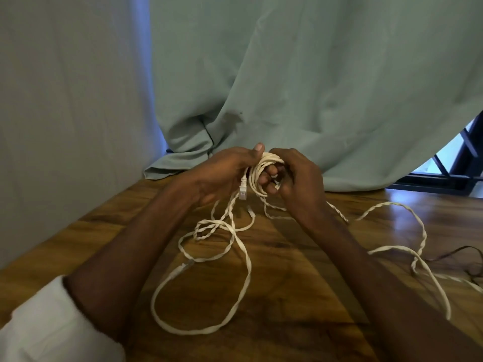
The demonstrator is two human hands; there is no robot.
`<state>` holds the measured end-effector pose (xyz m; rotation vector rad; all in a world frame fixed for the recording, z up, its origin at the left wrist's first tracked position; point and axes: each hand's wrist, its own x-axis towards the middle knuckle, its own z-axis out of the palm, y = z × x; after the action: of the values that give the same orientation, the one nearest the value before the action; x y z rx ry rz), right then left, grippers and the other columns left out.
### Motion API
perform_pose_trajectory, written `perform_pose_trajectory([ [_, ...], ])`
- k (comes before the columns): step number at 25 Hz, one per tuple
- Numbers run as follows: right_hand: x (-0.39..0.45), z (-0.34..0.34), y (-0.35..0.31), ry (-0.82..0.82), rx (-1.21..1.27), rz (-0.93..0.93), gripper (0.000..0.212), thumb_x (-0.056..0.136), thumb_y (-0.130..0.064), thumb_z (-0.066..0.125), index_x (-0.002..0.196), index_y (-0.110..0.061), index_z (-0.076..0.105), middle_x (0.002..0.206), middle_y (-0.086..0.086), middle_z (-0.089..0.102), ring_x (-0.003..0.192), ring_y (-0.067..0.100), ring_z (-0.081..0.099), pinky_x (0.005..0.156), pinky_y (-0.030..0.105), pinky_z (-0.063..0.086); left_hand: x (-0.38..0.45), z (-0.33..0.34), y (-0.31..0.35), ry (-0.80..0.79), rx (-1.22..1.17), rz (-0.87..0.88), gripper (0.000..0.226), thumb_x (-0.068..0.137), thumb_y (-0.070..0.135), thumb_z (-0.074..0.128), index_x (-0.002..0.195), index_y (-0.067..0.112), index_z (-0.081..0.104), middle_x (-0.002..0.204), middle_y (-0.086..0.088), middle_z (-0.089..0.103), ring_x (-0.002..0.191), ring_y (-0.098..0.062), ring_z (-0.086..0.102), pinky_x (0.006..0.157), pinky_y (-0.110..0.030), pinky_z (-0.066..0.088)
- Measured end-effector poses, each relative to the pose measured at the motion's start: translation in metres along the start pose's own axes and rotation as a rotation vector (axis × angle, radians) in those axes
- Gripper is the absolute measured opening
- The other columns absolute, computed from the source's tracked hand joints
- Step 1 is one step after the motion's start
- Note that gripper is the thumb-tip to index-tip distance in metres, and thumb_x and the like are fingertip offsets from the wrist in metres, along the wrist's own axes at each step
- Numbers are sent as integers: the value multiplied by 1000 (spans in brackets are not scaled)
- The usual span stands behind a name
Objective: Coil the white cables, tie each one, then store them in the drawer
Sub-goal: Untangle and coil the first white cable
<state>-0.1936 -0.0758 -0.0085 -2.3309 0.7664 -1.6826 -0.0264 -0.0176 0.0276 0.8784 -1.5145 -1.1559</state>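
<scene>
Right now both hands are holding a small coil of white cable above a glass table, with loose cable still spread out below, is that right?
Not quite: the table is wooden, not glass, as the head view shows. The rest holds: the left hand and right hand hold a small coil of white cable, with loose cable spread out below.

The white cable coil [264,173] is a small tight bundle of several loops, held up off the table. A clear plug [242,190] on one end dangles just below it. The rest of the white cable [235,259] is still loose, flat and twisty, sprawled in big messy loops on the wood, with another stretch [418,239] trailing off right.
</scene>
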Motion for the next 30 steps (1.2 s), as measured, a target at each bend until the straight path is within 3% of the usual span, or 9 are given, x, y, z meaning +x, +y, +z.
perform_pose_trajectory([
  [3,-1,1,-3,48,-98,-41,42,86,-14,47,120,-13,72,103,1,70,86,9,59,72,18,46,4,12,-2,76,227,88,39,108,36,51,93,2,63,70,-9,53,76,-31,64,88,-48,52],
  [6,1,3,2,41,-1,-44,39,94,-1,50,124,-13,71,110,2,72,94,15,66,78,35,57,6,15,-3,150,151,124,36,111,27,48,83,6,58,62,-5,38,58,-18,47,65,-35,48],
  [8,2,1,8,-31,138,8,33,101,-7,53,129,-14,70,114,1,74,101,18,70,85,45,59,6,15,-5,188,12,124,34,109,22,51,79,6,57,62,-4,35,53,-12,37,55,-30,38],
  [10,0,1,8,-104,294,87,29,105,-16,56,130,-16,70,115,1,76,104,20,72,90,46,59,8,16,-11,259,-43,120,32,108,19,53,78,8,56,62,-1,40,51,-8,34,51,-27,30],
  [14,-8,-1,-6,12,167,234,30,103,-32,64,129,-20,69,118,-5,73,107,3,66,89,26,54,10,17,-12,374,-39,120,29,108,19,52,82,10,57,65,2,45,50,-7,35,51,-27,26],
  [17,-1,-24,-31,188,22,207,18,102,-26,64,114,-19,76,108,-7,74,101,2,66,88,24,54,5,16,13,418,-30,148,32,109,21,50,79,11,54,63,2,44,47,-6,36,52,-28,28],
  [21,-10,-81,-65,253,-65,140,15,99,-19,65,101,-20,79,95,-11,75,92,1,67,79,15,51,-4,46,32,358,-6,273,34,111,21,47,78,13,52,60,5,45,49,-7,37,50,-26,31],
  [27,-70,-173,-42,445,-117,283,14,95,-20,63,95,-20,77,88,-9,76,86,11,71,81,37,57,9,181,-2,353,76,289,39,110,28,49,74,19,60,58,9,54,53,-10,49,58,-31,40],
  [30,-111,-222,-20,487,-268,340,13,95,-21,64,95,-22,77,88,-6,76,82,10,68,78,20,52,19,264,-42,394,17,217,44,111,28,48,70,21,58,66,1,62,65,-19,58,63,-35,46],
])
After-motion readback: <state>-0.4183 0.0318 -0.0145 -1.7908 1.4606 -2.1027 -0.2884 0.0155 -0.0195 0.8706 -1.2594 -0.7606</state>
